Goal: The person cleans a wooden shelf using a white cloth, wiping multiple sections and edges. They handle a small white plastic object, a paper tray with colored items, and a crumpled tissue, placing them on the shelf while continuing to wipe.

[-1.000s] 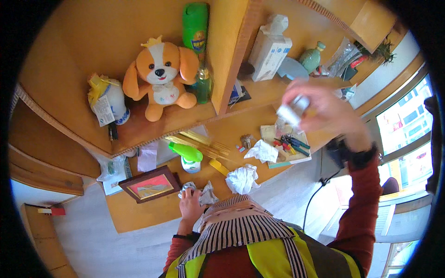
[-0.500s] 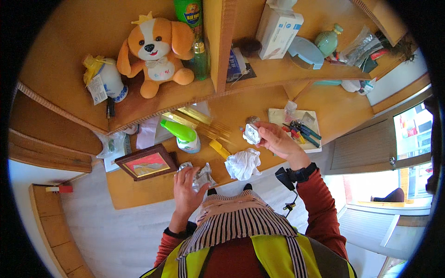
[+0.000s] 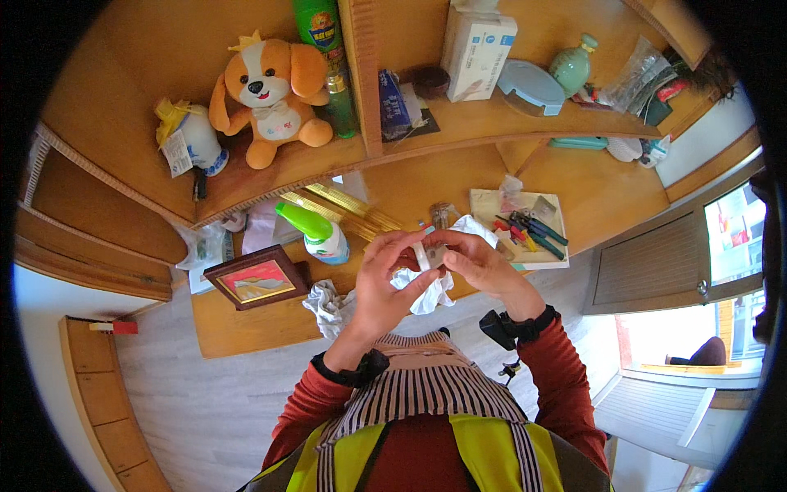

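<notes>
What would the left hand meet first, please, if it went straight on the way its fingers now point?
The left hand would first meet the small white object at its fingertips, then probably the right hand on the other side, though depth is hard to judge from this one view.

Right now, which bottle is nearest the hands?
The white bottle with the bright green top, on the desk beyond the left hand; the green bottles stand on the shelf above.

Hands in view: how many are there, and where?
2: the left hand, nearer the spray bottle, and the right hand, nearer the green-handled tool, both holding a small white object. No other hand shows.
</notes>
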`<state>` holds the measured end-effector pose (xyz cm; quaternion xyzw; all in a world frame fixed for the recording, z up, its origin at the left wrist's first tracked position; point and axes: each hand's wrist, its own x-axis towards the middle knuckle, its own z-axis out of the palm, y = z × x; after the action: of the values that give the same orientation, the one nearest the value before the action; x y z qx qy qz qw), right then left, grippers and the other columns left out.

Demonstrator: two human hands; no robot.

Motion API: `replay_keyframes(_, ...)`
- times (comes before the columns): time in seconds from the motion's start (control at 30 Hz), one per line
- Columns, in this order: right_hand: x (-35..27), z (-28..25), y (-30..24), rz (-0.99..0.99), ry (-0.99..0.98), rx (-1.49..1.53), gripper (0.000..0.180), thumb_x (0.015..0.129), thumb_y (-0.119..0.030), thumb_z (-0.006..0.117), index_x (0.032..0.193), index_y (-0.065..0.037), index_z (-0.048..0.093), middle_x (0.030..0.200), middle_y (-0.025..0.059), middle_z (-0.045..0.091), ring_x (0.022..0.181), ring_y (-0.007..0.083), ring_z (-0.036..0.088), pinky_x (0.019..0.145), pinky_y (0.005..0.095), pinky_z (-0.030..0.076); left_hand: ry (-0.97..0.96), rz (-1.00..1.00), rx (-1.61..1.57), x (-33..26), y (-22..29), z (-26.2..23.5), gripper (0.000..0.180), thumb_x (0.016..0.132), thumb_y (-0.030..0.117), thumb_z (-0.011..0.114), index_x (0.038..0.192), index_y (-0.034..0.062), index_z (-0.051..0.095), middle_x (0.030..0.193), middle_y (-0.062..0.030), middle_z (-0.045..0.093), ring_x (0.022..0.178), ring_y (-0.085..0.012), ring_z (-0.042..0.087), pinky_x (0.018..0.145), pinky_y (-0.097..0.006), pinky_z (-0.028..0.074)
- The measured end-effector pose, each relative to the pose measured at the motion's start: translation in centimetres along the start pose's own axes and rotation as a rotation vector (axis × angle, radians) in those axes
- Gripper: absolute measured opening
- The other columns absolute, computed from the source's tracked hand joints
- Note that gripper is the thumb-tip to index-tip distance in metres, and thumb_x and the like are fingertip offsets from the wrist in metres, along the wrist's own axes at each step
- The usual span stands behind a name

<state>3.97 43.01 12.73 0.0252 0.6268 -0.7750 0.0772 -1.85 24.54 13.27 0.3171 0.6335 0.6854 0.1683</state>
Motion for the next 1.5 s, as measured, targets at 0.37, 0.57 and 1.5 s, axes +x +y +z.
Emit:
replay_keyframes(0.37, -0.5, 1.7, -0.9, -0.12, -0.169, 0.045, 0.048, 0.085, -0.007, 0.068, 0.129, -0.001, 0.048, 0.118, 0.006, 0.057, 0.106, 0.0133, 0.056, 0.093, 0.0282, 0.047, 0.129, 0.018, -0.625, -2.6, 0.3, -2.5, 0.05, 0.09, 0.005, 0.059, 0.136, -0.001, 0.041, 0.128, -0.0098, 0.052, 0.12, -0.0178, 0.048, 0.102, -0.032, 0.038)
replay_keyframes(0.57, 0.0, 3.2, -1.4, -0.077, -0.205, 0.085, 0.055, 0.083, -0.008, 0.071, 0.132, -0.002, 0.045, 0.117, 0.0056, 0.057, 0.107, 0.0135, 0.055, 0.091, 0.0286, 0.047, 0.174, -0.055, -0.738, -4.3, 1.5, -3.3, 0.05, 0.093, 0.004, 0.05, 0.141, -0.0024, 0.034, 0.14, -0.0162, 0.044, 0.127, -0.0208, 0.044, 0.107, -0.033, 0.034)
replay_keyframes(1.5, 0.3, 2.5, -2.7, 0.015, -0.271, 0.367, 0.045, 0.089, -0.016, 0.065, 0.128, 0.0, 0.049, 0.106, 0.0066, 0.061, 0.09, 0.0132, 0.06, 0.079, 0.0255, 0.049, 0.208, -0.121, -1.216, -5.5, 1.3, -1.5, 0.059, 0.1, 0.045, 0.031, 0.137, -0.0018, 0.036, 0.129, -0.0168, 0.051, 0.107, -0.0239, 0.053, 0.097, -0.034, 0.044)
